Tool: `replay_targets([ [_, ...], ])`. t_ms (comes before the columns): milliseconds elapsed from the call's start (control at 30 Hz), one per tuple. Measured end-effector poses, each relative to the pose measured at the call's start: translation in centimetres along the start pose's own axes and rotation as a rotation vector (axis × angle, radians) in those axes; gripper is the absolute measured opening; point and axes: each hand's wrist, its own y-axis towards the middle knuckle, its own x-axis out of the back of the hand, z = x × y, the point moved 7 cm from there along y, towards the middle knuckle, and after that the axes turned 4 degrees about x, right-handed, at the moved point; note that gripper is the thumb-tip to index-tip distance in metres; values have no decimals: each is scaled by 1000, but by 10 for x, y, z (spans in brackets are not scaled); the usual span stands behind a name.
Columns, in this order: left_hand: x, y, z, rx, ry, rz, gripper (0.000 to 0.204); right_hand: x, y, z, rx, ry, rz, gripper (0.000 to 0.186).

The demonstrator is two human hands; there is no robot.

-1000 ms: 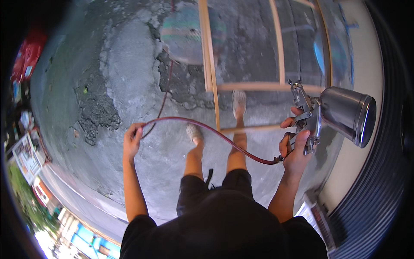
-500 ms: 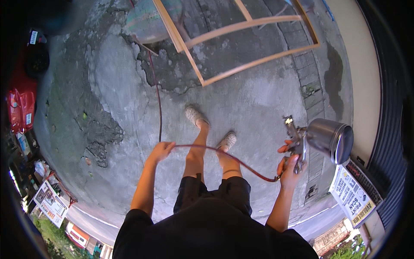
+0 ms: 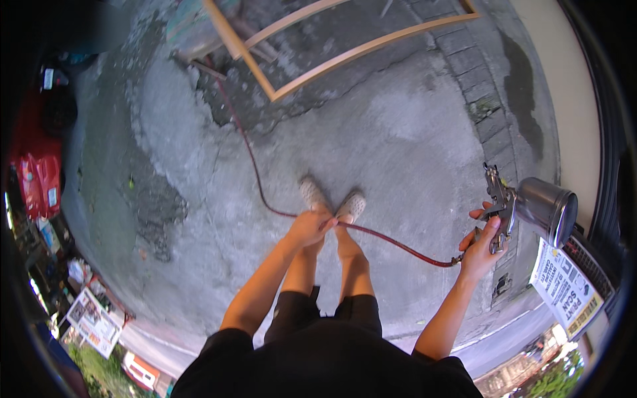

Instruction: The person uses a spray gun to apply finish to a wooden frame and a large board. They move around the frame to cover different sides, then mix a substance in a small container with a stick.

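My right hand is wrapped round the handle of a metal spray gun, with its grey cup standing out to the right. From the base of the gun's handle a red hose runs left to my left hand, whose fingers are closed on it in front of my shins. Beyond that hand the hose loops away over the concrete toward the far left. At the far side stands a light wooden frame, out of reach of both hands; its far part is cut off by the picture's edge.
Cracked concrete lies underfoot, with a broken patch at the left. A strip of paving blocks runs along the right, near a pale wall. A red vehicle stands far left; printed signs stand low on both sides.
My left hand has moved right along with the hose, bringing it before my legs. The spray gun has shifted right. The wooden frame sits higher in view, and my feet are closer together.
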Motion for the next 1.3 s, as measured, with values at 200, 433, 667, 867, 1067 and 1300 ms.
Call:
replay_targets([
  [200, 21, 33, 6, 37, -15, -105, 34, -9, -1, -24, -24, 72, 56, 45],
  [433, 22, 54, 46, 212, 13, -224, 38, -7, 69, -57, -64, -15, 92, 35],
  [667, 7, 149, 0, 221, 90, -195, 44, 12, 153, -114, 79, 4, 58, 35],
  [867, -9, 262, -37, 74, 196, -297, 47, 18, 295, -149, 240, 57, -253, 37],
  [1067, -4, 332, -30, 14, 280, -360, 52, 9, 362, -167, 416, 124, -422, 40],
  [1300, -2, 350, -17, 12, 286, -442, 51, -28, 384, -205, 482, 206, -385, 43],
])
